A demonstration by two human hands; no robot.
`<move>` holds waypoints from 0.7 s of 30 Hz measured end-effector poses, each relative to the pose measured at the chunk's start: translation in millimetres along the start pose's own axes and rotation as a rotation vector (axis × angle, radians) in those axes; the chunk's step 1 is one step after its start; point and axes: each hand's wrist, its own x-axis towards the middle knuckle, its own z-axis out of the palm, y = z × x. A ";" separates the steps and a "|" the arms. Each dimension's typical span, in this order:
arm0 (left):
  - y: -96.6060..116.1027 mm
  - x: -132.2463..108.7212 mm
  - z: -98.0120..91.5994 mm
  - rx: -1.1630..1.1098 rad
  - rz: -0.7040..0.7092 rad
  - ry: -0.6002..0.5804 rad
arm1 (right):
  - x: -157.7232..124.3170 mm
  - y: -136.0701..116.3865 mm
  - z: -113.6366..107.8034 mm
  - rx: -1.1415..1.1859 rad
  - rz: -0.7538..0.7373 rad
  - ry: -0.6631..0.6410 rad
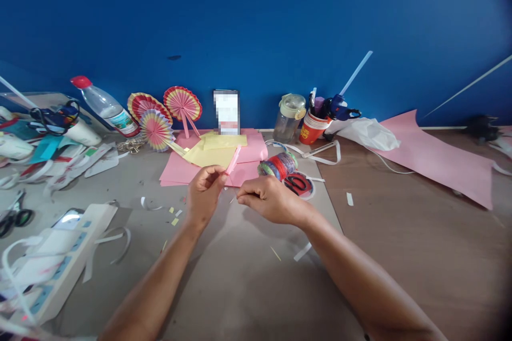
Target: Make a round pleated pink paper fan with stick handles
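Our forearms (358, 274) come nearest, cut off by the bottom edge. Between the fingers (219, 170) of our left hand (203, 197) we hold a pink folded strip (235, 160), tilted above the gray surface (224, 282), its lower end hidden by our grip. Our right hand (266, 200) is just beside it, its fingers curled narrow; we cannot tell whether they pinch something thin.

Beyond our hands lie yellow sheets (212, 157) on pink sheets (172, 173); to their right is a multicoloured yarn bundle (278, 165), near black loops (296, 185) over something red and round that we cannot make out. Paper scraps (175, 221) dot the gray area, which gives way to brown wood grain at right. A blue wall (256, 21) stands behind pleated fans (183, 104) and an upright screen (227, 112), blurred into blocks. At left, the power strip (86, 232) runs toward the corner among white cables (16, 245); at far right, a dark object (482, 127) is too blurred to name.
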 end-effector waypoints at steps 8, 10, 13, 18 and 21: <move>-0.2 3.1 1.7 -0.141 -0.092 0.056 | -0.5 -3.8 -2.9 -0.077 -0.080 -0.018; 0.5 3.0 2.7 -0.171 -0.127 0.058 | -0.8 -5.5 -4.9 -0.065 -0.083 -0.017; 1.2 3.1 3.8 -0.209 -0.141 0.057 | -1.3 -7.6 -7.4 -0.046 -0.091 0.000; 0.4 3.4 1.9 -0.179 -0.100 0.028 | -1.8 -7.0 -7.1 -0.071 -0.083 -0.034; 0.1 2.5 0.3 -0.146 -0.065 -0.026 | -2.6 -4.5 -6.9 -0.142 -0.062 -0.103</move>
